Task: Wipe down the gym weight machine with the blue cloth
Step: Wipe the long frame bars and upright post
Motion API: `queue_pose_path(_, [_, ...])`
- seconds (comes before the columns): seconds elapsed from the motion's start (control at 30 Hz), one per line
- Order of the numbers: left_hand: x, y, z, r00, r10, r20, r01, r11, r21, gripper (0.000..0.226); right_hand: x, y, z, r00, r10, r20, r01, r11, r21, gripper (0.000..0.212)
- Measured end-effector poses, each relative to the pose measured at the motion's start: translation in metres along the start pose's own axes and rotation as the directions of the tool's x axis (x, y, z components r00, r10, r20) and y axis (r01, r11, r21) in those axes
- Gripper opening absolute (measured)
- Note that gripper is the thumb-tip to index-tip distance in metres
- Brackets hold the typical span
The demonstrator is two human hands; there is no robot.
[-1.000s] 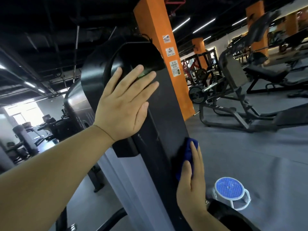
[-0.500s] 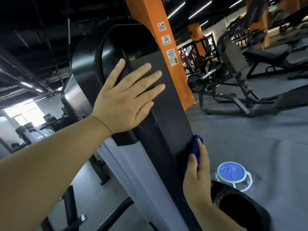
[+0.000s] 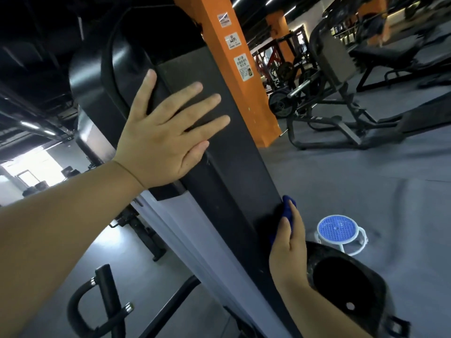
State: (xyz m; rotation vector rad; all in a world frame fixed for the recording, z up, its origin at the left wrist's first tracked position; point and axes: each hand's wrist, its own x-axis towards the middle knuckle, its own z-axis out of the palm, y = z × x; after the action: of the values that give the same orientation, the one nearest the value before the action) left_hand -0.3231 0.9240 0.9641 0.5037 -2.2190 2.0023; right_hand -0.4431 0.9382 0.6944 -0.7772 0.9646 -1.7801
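Low on the right edge of the machine [image 3: 219, 154], the cloth [image 3: 290, 209] sits bunched under the right hand [image 3: 288, 250], whose near-straight fingers press it to the edge rather than clutch it. The left hand [image 3: 161, 142] lies flat, fingers spread, higher on the same black face. The machine's long axis slants from top centre down to lower right. The cloth lies along it, so the stroke likely follows that edge.

There were two hands, a left hand [image 3: 161, 142] and a right hand [image 3: 288, 250], one blue cloth [image 3: 286, 201], one weight machine [image 3: 227, 167], and one stool [image 3: 338, 228] at four o'clock.
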Motion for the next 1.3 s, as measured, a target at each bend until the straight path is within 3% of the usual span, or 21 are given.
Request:
queue_pose_path(0.07, [0.001,0.004,-0.001,0.990,0.138,0.038,-0.138,0.990,-0.004,0.043,0.013,-0.008,0.006,0.994,0.102,-0.028,-0.101,0.994,0.040,0.034])
queue_pose_path(0.13, [0.003,0.006,-0.002,0.983,0.177,0.056,-0.177,0.984,-0.008,0.043,0.021,-0.035,0.018,0.996,0.090,-0.016,-0.089,0.994,0.062,0.044])
queue_pose_path(0.27, [0.003,0.007,-0.002,0.985,0.160,0.063,-0.161,0.987,0.006,0.042,0.006,-0.064,0.036,0.965,-0.218,0.148,0.222,0.975,-0.008,0.049])
queue_pose_path(0.33, [0.003,0.006,-0.002,0.984,0.166,0.067,-0.166,0.986,-0.001,0.041,-0.004,-0.041,0.022,0.958,-0.252,0.139,0.261,0.964,-0.047,0.046])
queue_pose_path(0.47, [0.001,0.007,0.001,0.985,0.161,0.069,-0.160,0.987,-0.016,0.042,-0.010,0.001,-0.007,0.999,0.042,-0.024,-0.043,0.998,-0.044,0.039])
queue_pose_path(0.57, [0.001,0.008,0.001,0.986,0.149,0.074,-0.147,0.989,-0.028,0.043,0.008,-0.027,0.008,0.987,0.160,-0.027,-0.161,0.987,-0.005,0.036])
queue_pose_path(0.67, [0.001,0.009,-0.001,0.988,0.129,0.085,-0.128,0.992,-0.020,0.044,0.024,-0.068,0.026,0.989,-0.007,0.145,-0.001,0.998,0.055,0.044])
queue_pose_path(0.77, [0.003,0.012,-0.002,0.992,0.083,0.098,-0.081,0.996,-0.028,0.046,0.019,-0.072,0.018,0.958,-0.175,0.229,0.188,0.981,-0.037,0.046])
queue_pose_path(0.93, [0.004,0.017,-0.006,0.993,-0.014,0.120,0.019,0.999,-0.041,0.047,0.018,-0.043,-0.001,0.990,0.006,0.138,0.001,0.999,-0.051,0.039])
queue_pose_path(1.0, [0.005,0.018,-0.008,0.990,-0.026,0.136,0.033,0.998,-0.047,0.049,0.031,-0.066,0.009,0.983,0.012,0.184,-0.005,0.999,-0.035,0.036])
queue_pose_path(1.07, [0.008,0.015,-0.013,0.985,-0.088,0.150,0.097,0.994,-0.050,0.050,0.050,-0.110,0.029,0.945,-0.102,0.312,0.103,0.995,0.014,0.037])
queue_pose_path(1.13, [0.019,0.000,-0.018,0.945,-0.294,0.140,0.302,0.953,-0.038,0.050,0.071,-0.159,0.052,0.868,-0.217,0.447,0.192,0.976,0.100,0.040])
queue_pose_path(1.2, [0.036,-0.019,-0.023,0.828,-0.539,0.156,0.556,0.826,-0.094,0.051,0.086,-0.190,0.068,0.790,-0.296,0.537,0.246,0.955,0.165,0.041])
queue_pose_path(1.3, [0.054,-0.031,-0.030,0.716,-0.654,0.244,0.696,0.696,-0.174,0.054,0.092,-0.181,0.063,0.697,-0.410,0.588,0.375,0.908,0.188,0.044])
